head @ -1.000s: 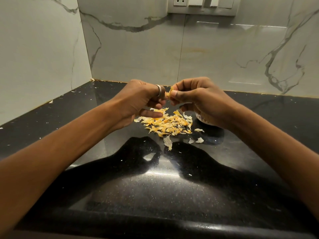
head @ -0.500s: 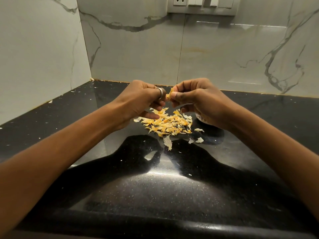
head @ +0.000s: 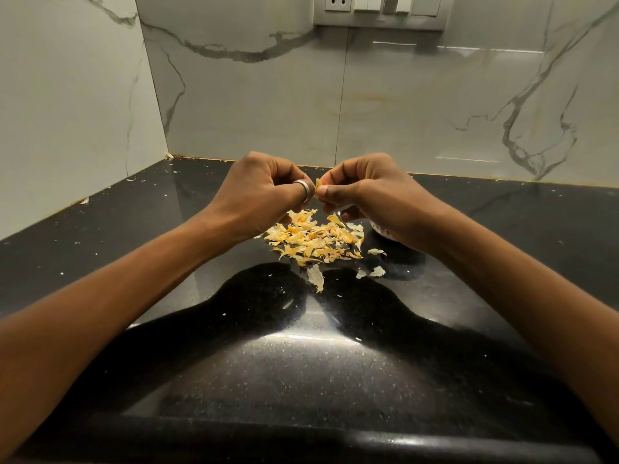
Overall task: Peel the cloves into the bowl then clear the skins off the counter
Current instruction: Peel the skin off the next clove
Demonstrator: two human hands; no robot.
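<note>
A small pale-yellow clove [head: 317, 186] sits up off the surface between the two hands, pinched at the fingertips. Only a thin sliver of it shows, so it is hard to tell how much of that is flesh and how much is loose skin. The left hand [head: 264, 192] has its fingers curled in, and its thumb, which wears a plain silver ring [head: 303, 189], meets the clove from the left. The right hand [head: 368, 192] grips it from the other side between thumb and bent forefinger, with the remaining fingers tucked under the palm and out of sight. Directly below the hands a heap of dry yellow-orange papery skins [head: 315, 239] lies on the glossy black speckled stone bench [head: 301, 380]. A few paler flakes lie apart from the heap on its near side, the largest a whitish curled one [head: 316, 277]. Just right of the heap, a small white patterned bowl [head: 382, 231] is almost wholly hidden behind the right hand, with only a piece of its rounded side visible, so its contents cannot be seen. Both forearms run in from the bottom corners, cut off by the frame edge, and cast dark shadows on the bench. Tiny white crumbs dot the surface towards the back-left corner. Behind stands a grey-veined white marble wall [head: 402, 112], and a pale switch and socket panel [head: 382, 11] is cropped by the top edge.
</note>
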